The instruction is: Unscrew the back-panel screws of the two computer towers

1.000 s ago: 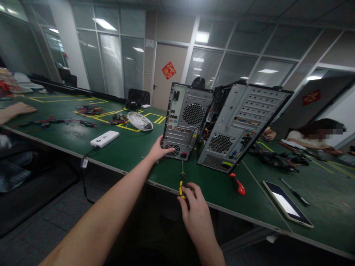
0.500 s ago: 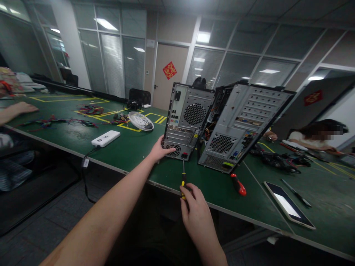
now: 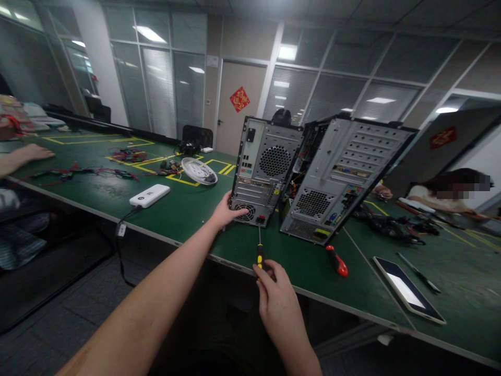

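A computer case point(image 3: 260, 167) stands upright on the green table, its back panel with vents and ports towards me. My left hand point(image 3: 226, 213) grips its lower left edge, thumb lying across the small fan grille. In my right hand point(image 3: 277, 292) is a yellow and black screwdriver point(image 3: 260, 253), pinched at the handle. Its shaft points up to the bottom edge of the back panel, below the power socket; whether the tip sits in a screw is too small to tell. Close on the right stands a second computer case point(image 3: 324, 183), its side open, wires showing inside.
A red-handled tool point(image 3: 337, 262), a tablet point(image 3: 409, 290) and a pen-like tool point(image 3: 418, 272) lie to the right, near black cables point(image 3: 391, 224). Leftward are a white power bank point(image 3: 149, 196), a round white cover point(image 3: 199, 171) and wires point(image 3: 127, 155). Other people sit at both sides.
My right hand's fingers have shifted slightly on the screwdriver handle, and the handle appears a little turned. My left hand and both computer cases stay where they were.
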Demonstrator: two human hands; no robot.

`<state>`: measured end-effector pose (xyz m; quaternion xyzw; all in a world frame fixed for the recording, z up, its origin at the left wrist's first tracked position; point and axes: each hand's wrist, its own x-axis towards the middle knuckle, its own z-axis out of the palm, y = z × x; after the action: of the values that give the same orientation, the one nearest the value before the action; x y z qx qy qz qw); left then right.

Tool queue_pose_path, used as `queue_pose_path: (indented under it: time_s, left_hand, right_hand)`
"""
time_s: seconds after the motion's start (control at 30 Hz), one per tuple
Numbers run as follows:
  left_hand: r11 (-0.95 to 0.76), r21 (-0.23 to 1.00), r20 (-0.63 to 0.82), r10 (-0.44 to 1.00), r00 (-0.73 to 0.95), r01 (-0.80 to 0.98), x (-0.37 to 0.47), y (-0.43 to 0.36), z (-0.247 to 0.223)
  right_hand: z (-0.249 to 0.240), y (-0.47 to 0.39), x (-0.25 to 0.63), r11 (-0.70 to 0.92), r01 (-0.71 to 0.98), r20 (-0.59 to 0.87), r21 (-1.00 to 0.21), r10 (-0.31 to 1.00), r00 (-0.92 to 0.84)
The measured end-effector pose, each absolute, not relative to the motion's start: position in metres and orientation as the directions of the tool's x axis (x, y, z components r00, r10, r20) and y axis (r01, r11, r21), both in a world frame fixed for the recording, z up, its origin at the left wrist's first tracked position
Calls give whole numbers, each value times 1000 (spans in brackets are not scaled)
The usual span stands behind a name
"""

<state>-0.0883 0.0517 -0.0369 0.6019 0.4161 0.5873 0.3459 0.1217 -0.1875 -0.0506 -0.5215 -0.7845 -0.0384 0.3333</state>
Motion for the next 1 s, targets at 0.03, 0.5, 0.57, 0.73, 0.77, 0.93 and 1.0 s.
queue_pose_path:
  time_s: [0.03, 0.5, 0.57, 0.73, 0.77, 0.93, 1.0]
  left_hand:
    - [-417, 904, 421, 906, -33, 88, -88, 52, -37]
    - [-404, 909, 410, 911, -38, 107, -89, 47, -34]
    - [-407, 907, 412, 910, -34, 105, -89, 48, -34]
    - [-408, 908, 413, 910, -35, 97, -89, 50, -36]
    - [-408, 908, 412, 910, -35, 97, -89, 49, -35]
    - [-401, 910, 407, 913, -35, 107, -88, 47, -33]
    - [-409, 905, 416, 909, -37, 112, -88, 47, -33]
  right_hand:
    - [-51, -187, 122, 451, 844, 558, -291, 796, -233]
    - [-52, -186, 123, 440, 854, 570, -278, 791, -222]
    - [-51, -186, 123, 442, 854, 569, -274, 791, -227]
    - [-48, -186, 123, 459, 844, 572, -278, 785, -238]
    - [-47, -186, 123, 457, 843, 578, -284, 783, -230]
    - [-49, -184, 121, 481, 827, 599, -291, 766, -235]
    - [-51, -184, 121, 494, 825, 594, -275, 762, -259]
